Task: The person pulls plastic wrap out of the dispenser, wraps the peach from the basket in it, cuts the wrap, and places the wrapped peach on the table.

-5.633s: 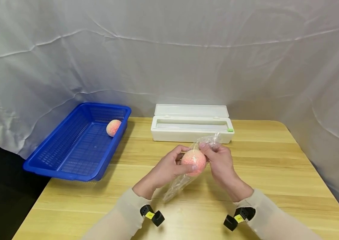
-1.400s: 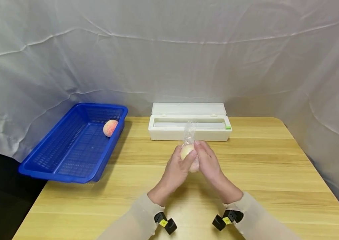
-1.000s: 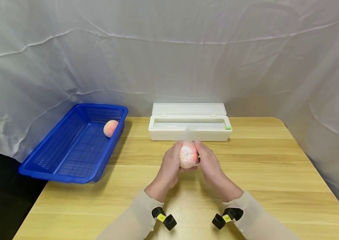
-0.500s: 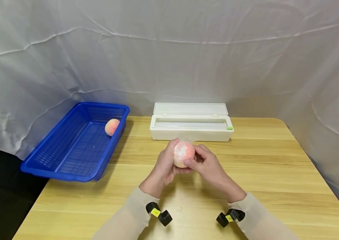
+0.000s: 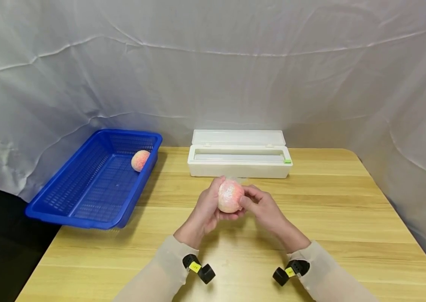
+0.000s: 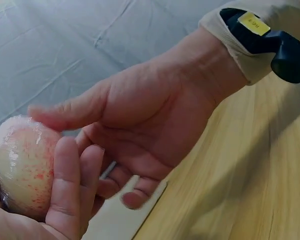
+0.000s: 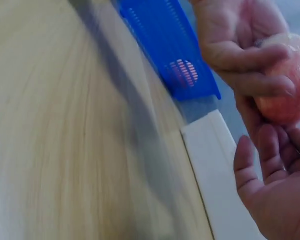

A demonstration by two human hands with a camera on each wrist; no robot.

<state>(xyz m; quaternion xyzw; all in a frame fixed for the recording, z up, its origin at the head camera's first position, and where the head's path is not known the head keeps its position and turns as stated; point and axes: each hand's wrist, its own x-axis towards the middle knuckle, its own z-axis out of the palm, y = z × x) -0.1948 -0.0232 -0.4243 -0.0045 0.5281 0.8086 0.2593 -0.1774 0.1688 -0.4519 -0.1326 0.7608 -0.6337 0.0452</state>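
A pink and cream peach [image 5: 230, 196], wrapped tightly in shiny cling film, is held up over the table. My left hand [image 5: 203, 212] grips it from the left, thumb up along its side and fingers underneath. From the other side my right hand [image 5: 267, 209] has its thumb at the peach's right edge, with its fingers curled behind. In the left wrist view the right hand's [image 6: 145, 115] thumb tip meets the top of the peach [image 6: 25, 165]. A small tail of clear film [image 5: 240, 180] sticks out behind the fruit.
A blue mesh basket [image 5: 62, 219] stands at the left, with another peach [image 5: 139, 161] inside against its right wall. Behind my hands is a white cling film dispenser [image 5: 240, 170], lid raised, roll inside, with a green slider [image 5: 287, 161]. Grey cloth [image 5: 213, 84] hangs behind the wooden table [image 5: 341, 201].
Earlier, loose film hung around the peach; now it lies tight on the surface. Both hands turned the peach, then the left took it while the right shifted to its right edge.
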